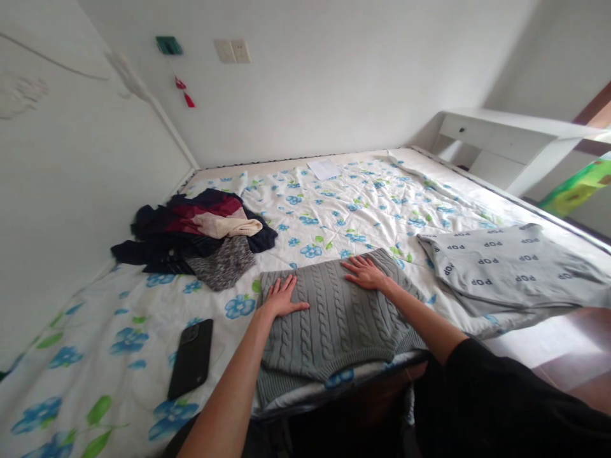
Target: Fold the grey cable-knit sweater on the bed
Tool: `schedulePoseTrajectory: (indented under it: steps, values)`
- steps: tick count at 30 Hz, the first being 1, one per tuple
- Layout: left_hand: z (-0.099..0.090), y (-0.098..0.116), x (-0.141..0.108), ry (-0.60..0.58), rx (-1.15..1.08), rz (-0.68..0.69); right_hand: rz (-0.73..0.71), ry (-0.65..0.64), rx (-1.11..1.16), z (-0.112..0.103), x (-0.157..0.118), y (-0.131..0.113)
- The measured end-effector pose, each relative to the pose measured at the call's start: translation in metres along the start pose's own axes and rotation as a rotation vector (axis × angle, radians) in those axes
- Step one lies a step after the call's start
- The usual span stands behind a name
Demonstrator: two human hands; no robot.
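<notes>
A grey cable-knit garment (329,318) lies spread on the bed's near edge, its ribbed border towards me. My left hand (282,299) rests on its upper left part, palm down with the fingers spread. Near the top edge, further right, my right hand (365,273) lies on the knit, also palm down with its fingers apart. Neither hand grips anything. To the right is a light grey garment (506,264) with repeated dark lettering, laid out flat.
A black phone (191,359) lies left of my left forearm. Beyond it is a heap of dark, red and cream clothes (205,232). White paper (323,169) lies at the back of the flowered sheet (310,222). A white desk (501,140) stands at the right.
</notes>
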State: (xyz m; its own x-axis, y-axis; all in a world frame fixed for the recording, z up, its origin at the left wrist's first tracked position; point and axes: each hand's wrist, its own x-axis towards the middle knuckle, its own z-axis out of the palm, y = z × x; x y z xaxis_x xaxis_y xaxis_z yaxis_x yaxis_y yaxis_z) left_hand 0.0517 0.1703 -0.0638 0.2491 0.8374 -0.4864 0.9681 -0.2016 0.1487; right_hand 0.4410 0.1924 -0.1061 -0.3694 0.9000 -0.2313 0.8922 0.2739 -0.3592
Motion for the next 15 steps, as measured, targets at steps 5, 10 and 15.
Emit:
schedulePoseTrajectory:
  steps: [5,10,15]
  values:
    - [0.004,-0.003,0.003,0.008,-0.008,0.005,0.25,0.135,0.213,-0.005,-0.028,0.102]
    - [0.011,-0.006,0.007,0.053,-0.018,0.009,0.342,0.268,0.482,-0.001,-0.032,0.118]
    - [0.021,-0.002,-0.002,0.165,-0.007,0.004,0.405,0.385,0.856,-0.009,-0.061,0.11]
